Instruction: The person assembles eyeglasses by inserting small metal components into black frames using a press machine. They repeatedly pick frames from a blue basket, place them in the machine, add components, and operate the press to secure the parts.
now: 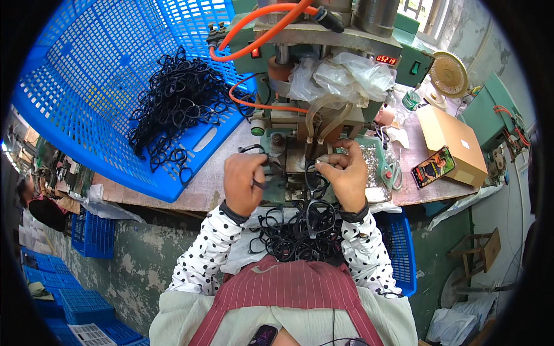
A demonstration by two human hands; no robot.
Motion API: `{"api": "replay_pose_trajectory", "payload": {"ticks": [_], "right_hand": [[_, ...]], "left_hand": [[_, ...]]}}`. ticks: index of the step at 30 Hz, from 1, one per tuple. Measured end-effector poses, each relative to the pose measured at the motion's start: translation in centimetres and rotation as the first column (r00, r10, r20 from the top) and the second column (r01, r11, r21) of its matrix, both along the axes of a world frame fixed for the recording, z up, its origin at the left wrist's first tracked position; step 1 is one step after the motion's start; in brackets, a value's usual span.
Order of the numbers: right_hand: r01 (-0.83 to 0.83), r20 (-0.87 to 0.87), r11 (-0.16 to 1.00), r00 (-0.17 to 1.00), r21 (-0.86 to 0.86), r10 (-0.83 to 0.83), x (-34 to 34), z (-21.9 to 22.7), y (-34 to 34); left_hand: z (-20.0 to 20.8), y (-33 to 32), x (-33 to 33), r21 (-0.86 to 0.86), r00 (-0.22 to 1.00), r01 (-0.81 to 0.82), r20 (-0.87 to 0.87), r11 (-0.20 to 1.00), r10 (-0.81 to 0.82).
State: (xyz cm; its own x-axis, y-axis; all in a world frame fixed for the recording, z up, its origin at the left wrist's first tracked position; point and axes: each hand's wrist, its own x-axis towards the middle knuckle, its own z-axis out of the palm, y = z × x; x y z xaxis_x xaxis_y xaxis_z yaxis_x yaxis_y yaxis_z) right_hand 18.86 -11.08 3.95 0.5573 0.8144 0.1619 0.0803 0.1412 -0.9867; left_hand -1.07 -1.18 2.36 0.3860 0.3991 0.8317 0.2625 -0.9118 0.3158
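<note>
In front of me stands a green bench machine with a metal work head (329, 124). My left hand (242, 180), left of its worktable, is curled around a black eyeglass frame (252, 149), partly hidden by the fingers. Right beside the work head, my right hand (347, 176) pinches another black eyeglass frame (316, 181) between thumb and fingers, its top edge close under two clear tubes (319, 124). A pile of black eyeglass frames (297, 233) rests in my lap, just below both hands.
A large blue basket (69, 124) tilts at the left with many tangled black frames (179, 92). Right of the machine are a green tray of small metal bits (369, 155), scissors (393, 173), a phone (433, 167), a cardboard box (453, 141) and a fan (449, 75).
</note>
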Motion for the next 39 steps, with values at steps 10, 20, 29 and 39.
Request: {"api": "replay_pose_trajectory", "payload": {"ticks": [10,20,29,39], "right_hand": [[0.137,0.046,0.988,0.989,0.068,-0.141,-1.0,0.0,2.0],[0.699,0.795,0.681,0.532,-0.218,-0.291,13.7,-11.2,-1.2],[0.592,0.902,0.805,0.368,-0.040,-0.226,12.1,-13.2,-1.4],[0.283,0.781,0.958,0.607,-0.038,-0.148,13.6,-11.8,-4.0]], "left_hand": [[1.5,-2.1,1.6,0.200,0.910,0.413,-0.138,0.888,-0.392],[-0.8,-2.4,4.1,0.118,0.793,0.596,-0.237,0.794,-0.561],[-1.8,-2.7,4.1,0.089,0.831,0.526,-0.262,0.846,-0.490],[-11.6,-8.6,-9.7,-0.496,0.628,-0.413,-0.762,0.764,-0.156]]}}
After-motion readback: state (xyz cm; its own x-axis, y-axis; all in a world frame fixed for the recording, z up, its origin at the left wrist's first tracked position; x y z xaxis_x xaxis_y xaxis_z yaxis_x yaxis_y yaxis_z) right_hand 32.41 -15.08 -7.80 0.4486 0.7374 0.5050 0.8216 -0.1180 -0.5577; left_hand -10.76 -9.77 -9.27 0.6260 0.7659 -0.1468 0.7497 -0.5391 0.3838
